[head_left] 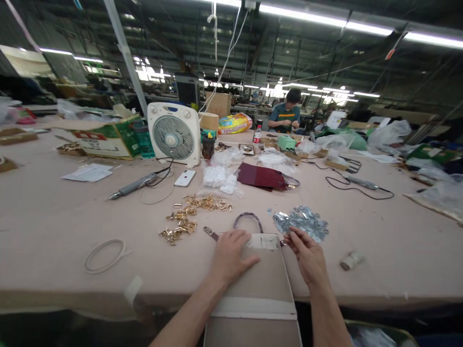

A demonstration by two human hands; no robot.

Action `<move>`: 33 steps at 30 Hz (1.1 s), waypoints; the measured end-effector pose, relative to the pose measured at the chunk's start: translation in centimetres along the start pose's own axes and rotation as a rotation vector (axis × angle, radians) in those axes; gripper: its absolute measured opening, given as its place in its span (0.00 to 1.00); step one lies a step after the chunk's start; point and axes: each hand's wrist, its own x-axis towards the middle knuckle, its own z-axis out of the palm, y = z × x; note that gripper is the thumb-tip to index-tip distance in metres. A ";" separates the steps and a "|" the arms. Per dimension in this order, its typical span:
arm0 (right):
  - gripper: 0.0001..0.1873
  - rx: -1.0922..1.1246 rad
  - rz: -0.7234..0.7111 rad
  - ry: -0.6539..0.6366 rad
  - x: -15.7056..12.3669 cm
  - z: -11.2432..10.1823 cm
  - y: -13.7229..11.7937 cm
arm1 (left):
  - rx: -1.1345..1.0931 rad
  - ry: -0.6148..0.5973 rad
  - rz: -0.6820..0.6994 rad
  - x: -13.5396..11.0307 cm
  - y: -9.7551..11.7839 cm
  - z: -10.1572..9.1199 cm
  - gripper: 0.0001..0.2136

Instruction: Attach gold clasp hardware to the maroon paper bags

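Note:
A beige flat bag piece [264, 279] lies at the table's front edge, with a curved handle [248, 218] at its far end. My left hand [229, 253] rests flat on its top left corner, fingers spread. My right hand [306, 253] is at the top right corner, fingers pinched on a small piece that is too small to name. Just beyond my right hand lies a pile of silvery scraps [302, 221]. Several small gold metal fittings [188, 214] are scattered left of the handle.
A white loop of cord [104, 255], a grey pen-shaped tool [132, 185], a white phone [184, 178], a dark red pouch [262, 176] and a white fan [173, 132] lie farther out. A small roll [350, 260] sits right. Another person [287, 115] works at the far side.

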 end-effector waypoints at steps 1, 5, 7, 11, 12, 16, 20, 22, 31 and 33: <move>0.27 -0.034 0.034 -0.090 -0.8 1.3 -0.6 | -0.002 0.006 -0.002 -0.1 0.0 0.0 0.30; 0.24 -0.247 0.039 -0.350 -2.9 5.8 -2.0 | -0.012 0.022 0.006 -0.3 0.0 -0.2 0.30; 0.22 -0.365 -0.006 -0.419 -3.2 7.0 -2.1 | -0.014 0.023 0.010 -0.4 -0.1 -0.3 0.30; 0.17 -0.540 -0.110 -0.458 -2.9 7.8 -1.4 | -0.015 0.041 0.024 -0.4 -0.3 -0.2 0.28; 0.15 -0.566 -0.132 -0.471 -2.8 7.9 -1.3 | -0.017 0.046 0.026 -0.4 -0.4 -0.1 0.28; 0.12 -0.664 -0.165 -0.518 -2.5 8.1 -1.2 | -0.032 0.041 0.018 -0.4 -0.6 0.1 0.28; 0.10 -0.782 -0.185 -0.506 -2.4 8.6 -1.4 | -0.039 0.038 0.011 -0.4 -0.7 0.0 0.27; 0.10 -0.838 -0.192 -0.507 -2.3 8.9 -1.5 | -0.039 0.043 0.012 -0.4 -0.6 -0.1 0.26; 0.11 -0.971 -0.240 -0.534 -1.5 9.5 -1.3 | -0.058 0.048 0.014 -0.4 -0.5 -0.5 0.25; 0.10 -0.983 -0.265 -0.546 -1.3 9.4 -1.2 | -0.048 0.052 0.016 -0.4 -0.5 -0.6 0.25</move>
